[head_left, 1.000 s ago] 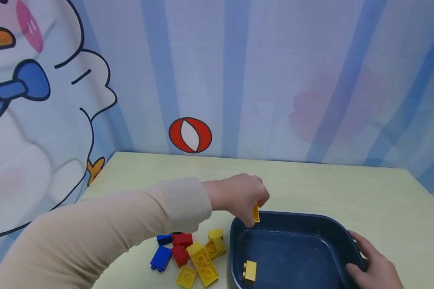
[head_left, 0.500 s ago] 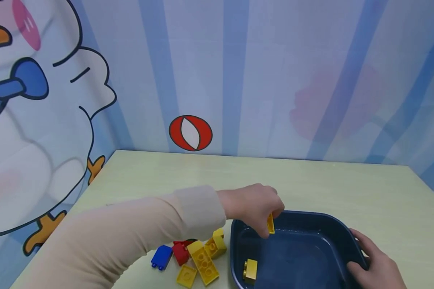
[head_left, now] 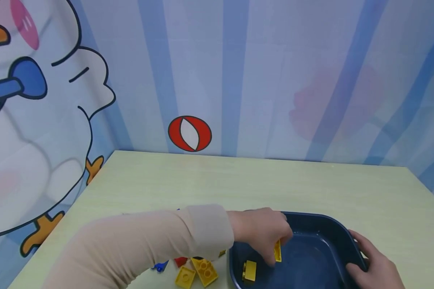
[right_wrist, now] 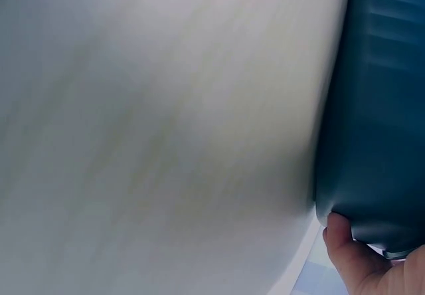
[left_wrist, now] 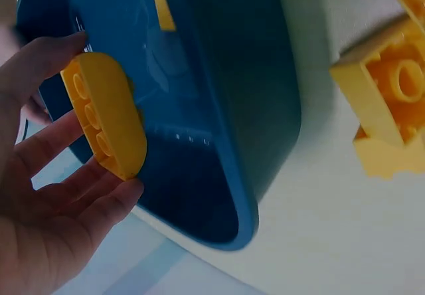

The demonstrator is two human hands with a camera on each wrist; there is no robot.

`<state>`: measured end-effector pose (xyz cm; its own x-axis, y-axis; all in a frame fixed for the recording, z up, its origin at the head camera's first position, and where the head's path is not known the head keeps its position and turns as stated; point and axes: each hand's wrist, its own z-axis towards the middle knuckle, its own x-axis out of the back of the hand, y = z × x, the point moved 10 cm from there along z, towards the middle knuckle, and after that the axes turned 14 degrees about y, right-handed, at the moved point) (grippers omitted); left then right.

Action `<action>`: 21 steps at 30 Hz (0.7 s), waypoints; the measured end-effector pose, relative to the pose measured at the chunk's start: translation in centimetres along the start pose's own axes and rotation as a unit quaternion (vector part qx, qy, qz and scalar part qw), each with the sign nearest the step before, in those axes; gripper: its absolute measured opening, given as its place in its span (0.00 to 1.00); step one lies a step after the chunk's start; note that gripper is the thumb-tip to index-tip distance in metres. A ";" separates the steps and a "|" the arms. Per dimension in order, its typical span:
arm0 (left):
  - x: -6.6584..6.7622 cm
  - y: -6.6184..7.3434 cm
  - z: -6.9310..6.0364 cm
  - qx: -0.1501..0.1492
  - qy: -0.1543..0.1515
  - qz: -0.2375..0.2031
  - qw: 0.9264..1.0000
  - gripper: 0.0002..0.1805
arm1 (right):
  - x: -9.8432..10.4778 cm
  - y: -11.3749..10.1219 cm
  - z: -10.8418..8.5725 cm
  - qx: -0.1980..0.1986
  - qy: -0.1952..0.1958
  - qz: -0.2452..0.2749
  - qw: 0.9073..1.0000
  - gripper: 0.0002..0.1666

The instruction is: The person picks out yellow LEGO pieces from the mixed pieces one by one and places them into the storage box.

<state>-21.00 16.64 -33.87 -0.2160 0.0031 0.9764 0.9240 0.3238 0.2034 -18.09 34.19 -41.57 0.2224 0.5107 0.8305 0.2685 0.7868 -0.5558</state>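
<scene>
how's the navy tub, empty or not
Not empty: a yellow toy brick lies inside the navy tub, and the left hand holds another.

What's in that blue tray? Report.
A yellow brick lies in the tray; the left hand holds a yellow block over its floor. In the head view, that hand hides some floor; the near end is cropped.

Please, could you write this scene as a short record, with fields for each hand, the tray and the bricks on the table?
Left hand: pinches a yellow brick over the tray
Right hand: grips the tray's right rim
Tray: dark blue, holding a second yellow brick near its left wall
Table: yellow bricks, red brick, blue brick left of the tray, partly behind the sleeve
</scene>
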 end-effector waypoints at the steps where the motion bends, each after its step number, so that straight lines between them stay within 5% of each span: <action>1: -0.3 0.2 0.0 -0.004 -0.005 -0.003 1.000 0.14 | 0.0 0.0 0.0 -0.001 0.002 0.000 1.000 0.40; 12: -3.7 1.5 -0.2 -0.019 -0.054 -0.057 0.997 0.17 | -0.1 0.4 -0.2 -0.009 0.001 0.001 1.000 0.40; 21: -8.4 -0.2 1.8 -0.025 -0.068 -0.086 0.994 0.16 | -0.2 0.8 0.1 -0.012 0.005 0.002 1.000 0.41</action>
<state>-19.92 18.29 -42.20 -0.4099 0.0795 0.9087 0.8831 0.2840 0.3735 -18.00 34.77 -42.21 0.2334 0.5108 0.8274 0.2890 0.7760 -0.5606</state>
